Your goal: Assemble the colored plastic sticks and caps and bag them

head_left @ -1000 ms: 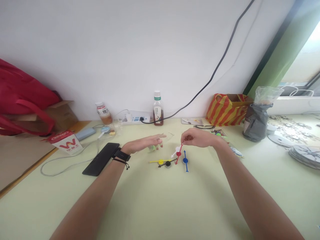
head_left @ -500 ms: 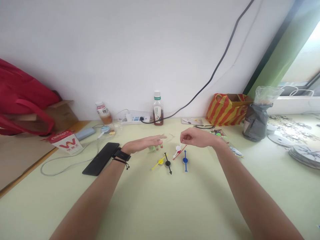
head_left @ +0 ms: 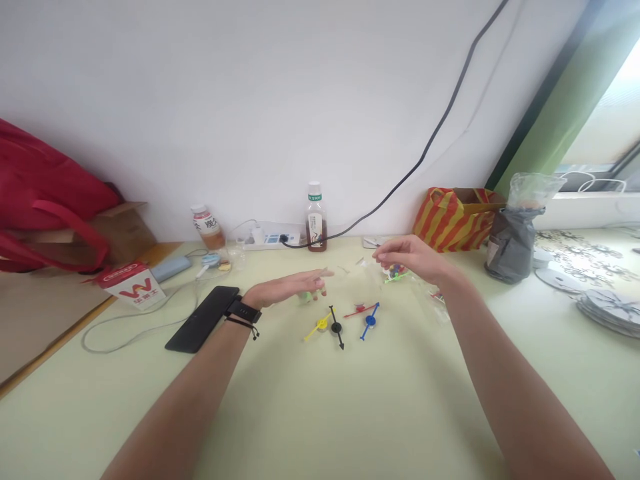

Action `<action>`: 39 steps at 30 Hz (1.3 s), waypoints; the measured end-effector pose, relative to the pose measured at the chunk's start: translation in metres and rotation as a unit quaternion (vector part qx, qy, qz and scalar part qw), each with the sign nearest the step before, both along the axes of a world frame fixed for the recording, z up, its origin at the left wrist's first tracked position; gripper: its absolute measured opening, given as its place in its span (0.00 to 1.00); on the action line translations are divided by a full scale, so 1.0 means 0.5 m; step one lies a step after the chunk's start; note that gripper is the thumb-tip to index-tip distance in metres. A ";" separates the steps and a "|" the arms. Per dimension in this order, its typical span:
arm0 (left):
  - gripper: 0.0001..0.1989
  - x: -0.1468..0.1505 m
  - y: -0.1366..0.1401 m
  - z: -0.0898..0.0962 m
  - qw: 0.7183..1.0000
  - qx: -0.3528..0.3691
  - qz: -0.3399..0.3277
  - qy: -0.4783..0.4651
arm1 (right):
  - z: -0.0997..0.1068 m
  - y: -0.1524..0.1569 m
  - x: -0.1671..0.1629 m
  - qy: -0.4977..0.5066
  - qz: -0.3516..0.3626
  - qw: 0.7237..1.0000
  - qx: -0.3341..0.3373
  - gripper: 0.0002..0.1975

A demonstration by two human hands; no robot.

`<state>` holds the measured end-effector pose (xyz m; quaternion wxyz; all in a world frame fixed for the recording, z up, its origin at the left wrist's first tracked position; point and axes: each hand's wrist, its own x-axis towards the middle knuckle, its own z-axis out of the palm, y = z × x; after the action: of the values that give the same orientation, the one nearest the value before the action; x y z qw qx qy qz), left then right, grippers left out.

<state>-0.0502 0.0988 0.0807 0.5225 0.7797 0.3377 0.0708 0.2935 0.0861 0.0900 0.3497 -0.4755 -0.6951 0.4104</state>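
Note:
My left hand (head_left: pixel 295 288) lies stretched out over the table, its fingers spread; a pale green piece (head_left: pixel 304 297) is partly hidden beneath it. My right hand (head_left: pixel 413 259) hovers farther back, fingers loosely bent and apart, with no held thing visible. A small whitish piece (head_left: pixel 363 262), blurred, is to its left. Between the hands and nearer me lie arrow spinners: a yellow spinner (head_left: pixel 323 325) beside a black spinner (head_left: pixel 336 328), and a red spinner (head_left: pixel 360 308) whose arrow reaches the blue spinner (head_left: pixel 370 321). Colourful small parts (head_left: pixel 397 271) lie under my right hand.
A black phone-like slab (head_left: pixel 203 319) and a red-white box (head_left: pixel 133 287) are on the left. Along the wall stand a dark bottle (head_left: pixel 316 223), a power strip (head_left: pixel 275 239) and a striped bag (head_left: pixel 447 217). White discs (head_left: pixel 613 310) are stacked at right.
My right hand has moved back and right, and its pinch has loosened. The white spinner has left its spot by the red one. The red and blue spinners have turned. My left hand stays put.

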 end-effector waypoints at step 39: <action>0.31 0.045 -0.019 0.000 0.996 -0.006 -0.040 -0.075 | 0.032 -0.051 -0.159 -0.085 -0.014 0.995 0.047 0.17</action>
<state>-0.0275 0.0891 0.0808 0.5534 0.7821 0.2662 0.1059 0.2138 0.0605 0.1060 0.3169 -0.5015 -0.7342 0.3302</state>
